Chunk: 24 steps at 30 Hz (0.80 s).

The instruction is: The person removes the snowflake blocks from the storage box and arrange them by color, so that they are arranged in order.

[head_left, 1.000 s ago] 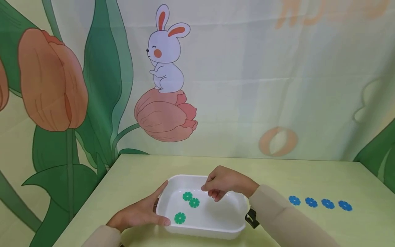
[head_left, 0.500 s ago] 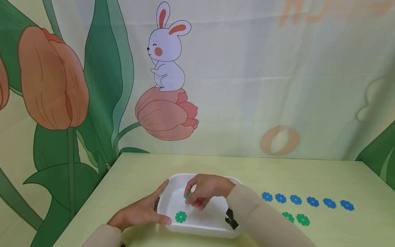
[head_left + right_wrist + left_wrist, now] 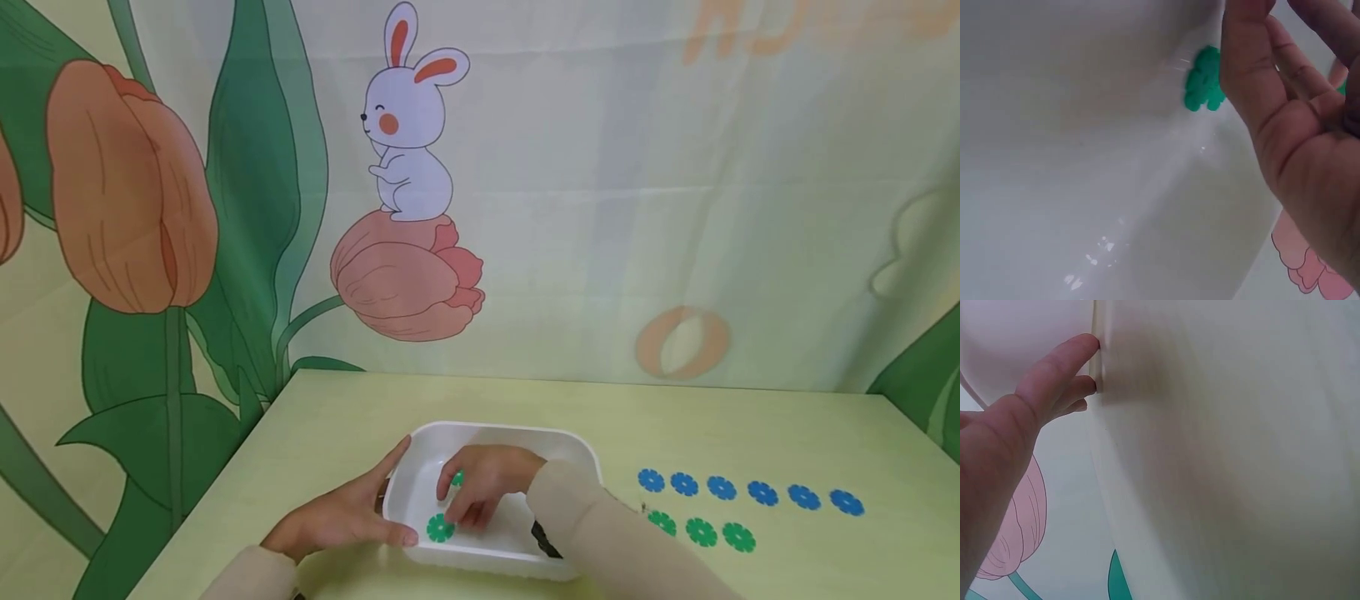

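Observation:
My left hand (image 3: pixel 337 515) grips the left end of a white tray (image 3: pixel 517 560), thumb at the front rim and fingers along the far side. In the left wrist view, its fingertips (image 3: pixel 1088 344) are right at the tray's edge. My right hand (image 3: pixel 483 483) is inside the tray with bent fingers, thumb and index finger apart. A green flower-shaped disc (image 3: pixel 439 527) lies at the near left of the tray floor, beside the thumb. Another green disc (image 3: pixel 458 478) shows partly behind the fingers. In the right wrist view, a green disc (image 3: pixel 1204 78) is partly hidden by the hand.
Right of the tray, several blue flower-shaped discs (image 3: pixel 722 488) form a row on the pale yellow-green table (image 3: pixel 810 433). Nearer, green discs (image 3: pixel 701 532) make a shorter row, partly bordered by the right sleeve (image 3: pixel 600 521). A printed backdrop (image 3: pixel 562 208) stands behind the table.
My right hand has moved left and down into the tray, toward the near-left green disc. More table discs show as the sleeve shifts off them. My left hand stays on the tray.

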Available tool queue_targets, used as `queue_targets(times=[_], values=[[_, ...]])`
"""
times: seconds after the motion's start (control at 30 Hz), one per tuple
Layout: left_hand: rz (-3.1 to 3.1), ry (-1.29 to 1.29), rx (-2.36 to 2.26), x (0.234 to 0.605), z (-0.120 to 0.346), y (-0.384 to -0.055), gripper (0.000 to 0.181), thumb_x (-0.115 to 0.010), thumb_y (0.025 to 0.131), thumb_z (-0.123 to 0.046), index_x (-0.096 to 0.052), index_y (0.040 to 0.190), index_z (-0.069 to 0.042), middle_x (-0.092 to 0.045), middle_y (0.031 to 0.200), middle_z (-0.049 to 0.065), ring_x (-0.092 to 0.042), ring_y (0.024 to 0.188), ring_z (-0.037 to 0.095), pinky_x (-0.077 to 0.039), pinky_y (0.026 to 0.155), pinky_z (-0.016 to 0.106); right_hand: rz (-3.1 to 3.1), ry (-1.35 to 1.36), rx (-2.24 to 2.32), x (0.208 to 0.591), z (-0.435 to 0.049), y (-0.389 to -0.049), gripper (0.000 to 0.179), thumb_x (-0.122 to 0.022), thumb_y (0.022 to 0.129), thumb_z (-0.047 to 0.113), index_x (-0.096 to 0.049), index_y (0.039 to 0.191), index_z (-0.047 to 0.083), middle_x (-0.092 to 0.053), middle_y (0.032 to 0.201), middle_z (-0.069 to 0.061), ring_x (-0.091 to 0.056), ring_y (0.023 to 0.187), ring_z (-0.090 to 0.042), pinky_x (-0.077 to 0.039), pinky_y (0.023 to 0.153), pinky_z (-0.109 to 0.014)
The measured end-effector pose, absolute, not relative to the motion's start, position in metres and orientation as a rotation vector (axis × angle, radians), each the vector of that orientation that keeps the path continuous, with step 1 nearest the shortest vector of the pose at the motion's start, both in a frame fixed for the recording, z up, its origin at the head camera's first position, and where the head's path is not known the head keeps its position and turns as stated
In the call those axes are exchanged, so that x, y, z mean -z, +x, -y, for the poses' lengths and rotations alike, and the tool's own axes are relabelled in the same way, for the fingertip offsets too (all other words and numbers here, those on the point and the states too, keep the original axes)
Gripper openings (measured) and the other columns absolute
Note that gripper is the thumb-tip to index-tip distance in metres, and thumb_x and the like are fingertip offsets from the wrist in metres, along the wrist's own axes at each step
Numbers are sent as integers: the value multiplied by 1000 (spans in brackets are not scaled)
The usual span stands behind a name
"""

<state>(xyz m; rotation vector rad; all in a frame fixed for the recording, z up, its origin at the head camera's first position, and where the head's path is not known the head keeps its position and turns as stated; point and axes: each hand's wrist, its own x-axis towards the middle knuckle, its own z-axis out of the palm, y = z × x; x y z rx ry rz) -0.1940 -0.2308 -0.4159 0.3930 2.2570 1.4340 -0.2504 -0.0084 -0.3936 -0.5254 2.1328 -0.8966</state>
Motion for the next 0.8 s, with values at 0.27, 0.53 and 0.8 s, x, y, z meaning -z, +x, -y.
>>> queue_targets(times=[0.27,0.53,0.8], values=[[-2232,412,-1450,417,232,-195,116,-81,86,-24,7,161,-15,-30,153,24,-46,124,32,-41,105,47,-2176,-634,823,403,14,-248,17,-77,86,5,-66,97,11,-63,66,-9,-59,56,-16,-56,59,-29],[-2242,418,-1447,415,233,-196,116,-81,86,-24,7,161,-15,-25,156,25,-44,126,33,-41,105,45,-2250,-655,796,405,16,-246,21,-80,83,6,-63,92,14,-61,63,-8,-58,52,-16,-54,55,-27],[-2205,460,-1463,418,233,-195,118,-81,85,-21,9,160,-16,-31,152,25,-46,124,30,-42,101,37,-2342,-698,694,408,18,-244,20,-82,82,9,-64,84,15,-61,61,-3,-58,49,-13,-51,54,-23]])
